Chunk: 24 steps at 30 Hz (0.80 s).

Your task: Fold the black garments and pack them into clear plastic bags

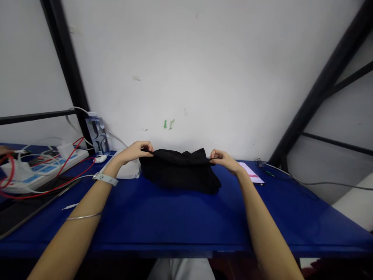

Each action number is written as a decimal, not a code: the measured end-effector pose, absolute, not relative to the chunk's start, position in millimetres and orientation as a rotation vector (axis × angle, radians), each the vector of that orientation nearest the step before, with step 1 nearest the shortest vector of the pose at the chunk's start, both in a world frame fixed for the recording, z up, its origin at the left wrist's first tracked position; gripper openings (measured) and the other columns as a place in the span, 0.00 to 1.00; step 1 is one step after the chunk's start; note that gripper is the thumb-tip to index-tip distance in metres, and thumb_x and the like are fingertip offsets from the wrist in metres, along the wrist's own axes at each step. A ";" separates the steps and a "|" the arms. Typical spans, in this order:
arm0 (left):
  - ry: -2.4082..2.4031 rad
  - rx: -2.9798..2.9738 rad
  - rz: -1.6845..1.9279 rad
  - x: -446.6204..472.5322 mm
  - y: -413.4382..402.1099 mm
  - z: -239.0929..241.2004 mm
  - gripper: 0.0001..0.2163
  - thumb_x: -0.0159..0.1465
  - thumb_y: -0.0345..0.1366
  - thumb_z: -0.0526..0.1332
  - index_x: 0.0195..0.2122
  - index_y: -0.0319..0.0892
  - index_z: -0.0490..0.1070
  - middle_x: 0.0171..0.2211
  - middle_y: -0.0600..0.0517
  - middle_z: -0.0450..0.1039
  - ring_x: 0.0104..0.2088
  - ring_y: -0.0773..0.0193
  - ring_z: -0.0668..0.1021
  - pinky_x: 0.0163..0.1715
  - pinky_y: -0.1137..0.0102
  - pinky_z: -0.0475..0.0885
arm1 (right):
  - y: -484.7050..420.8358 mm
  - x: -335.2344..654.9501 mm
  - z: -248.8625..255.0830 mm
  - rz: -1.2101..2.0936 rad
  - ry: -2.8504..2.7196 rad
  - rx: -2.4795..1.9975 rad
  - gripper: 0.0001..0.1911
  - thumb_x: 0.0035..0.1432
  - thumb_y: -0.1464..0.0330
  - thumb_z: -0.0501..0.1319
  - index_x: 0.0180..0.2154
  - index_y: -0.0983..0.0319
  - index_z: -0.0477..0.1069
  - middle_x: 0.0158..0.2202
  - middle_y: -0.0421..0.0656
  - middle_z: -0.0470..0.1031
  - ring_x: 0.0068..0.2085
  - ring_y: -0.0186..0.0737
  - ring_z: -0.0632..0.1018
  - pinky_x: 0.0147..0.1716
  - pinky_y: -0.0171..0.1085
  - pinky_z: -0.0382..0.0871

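A black piece of cloth (177, 169) lies bunched on the blue table (175, 217) near the wall. My left hand (136, 151) pinches its upper left edge, fingers closed on the fabric. My right hand (223, 159) pinches its upper right edge in the same way. Both forearms reach forward across the table. A white band and a thin bangle sit on my left wrist.
A white bag or cloth (128, 169) lies just left of the black cloth. A plastic water bottle (97, 134) stands by the wall. White power strips (40, 167) with red and white cables fill the left side, beside a dark tablet (23, 206). A pink-and-white paper (252, 173) lies right.
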<state>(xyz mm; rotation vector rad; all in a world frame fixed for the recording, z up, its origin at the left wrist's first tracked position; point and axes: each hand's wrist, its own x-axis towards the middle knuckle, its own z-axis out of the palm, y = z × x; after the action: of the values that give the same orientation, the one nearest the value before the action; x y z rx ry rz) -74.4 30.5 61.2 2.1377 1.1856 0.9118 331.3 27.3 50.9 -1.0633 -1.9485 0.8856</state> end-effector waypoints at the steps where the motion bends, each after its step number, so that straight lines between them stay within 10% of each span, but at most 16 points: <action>1: 1.129 2.110 0.781 -78.5 22.2 64.4 0.10 0.51 0.42 0.65 0.31 0.43 0.71 0.39 0.51 0.77 0.42 0.59 0.76 0.43 0.68 0.69 | 18.5 334.2 55.0 0.998 -2.029 -1.056 0.11 0.47 0.64 0.65 0.32 0.60 0.67 0.34 0.40 0.75 0.38 0.38 0.75 0.41 0.38 0.67; 12: 1.594 2.196 0.692 -89.5 42.9 28.2 0.21 0.50 0.50 0.63 0.42 0.44 0.75 0.48 0.45 0.76 0.49 0.52 0.75 0.48 0.66 0.68 | 40.3 309.2 15.0 0.480 -2.117 -1.431 0.24 0.51 0.58 0.66 0.49 0.60 0.71 0.47 0.48 0.75 0.48 0.46 0.74 0.51 0.46 0.65; 24: 1.424 2.020 0.876 -92.9 22.5 49.2 0.13 0.51 0.47 0.64 0.30 0.43 0.69 0.29 0.55 0.71 0.32 0.62 0.73 0.28 0.73 0.63 | 44.3 312.9 15.6 0.489 -2.048 -1.286 0.12 0.53 0.59 0.61 0.33 0.61 0.74 0.36 0.43 0.77 0.39 0.43 0.76 0.43 0.42 0.68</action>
<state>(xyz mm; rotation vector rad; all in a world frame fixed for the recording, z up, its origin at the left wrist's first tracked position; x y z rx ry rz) -92.9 22.5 49.2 2.0195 1.4242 0.8761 312.9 44.3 15.6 -1.2858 -2.0480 0.4889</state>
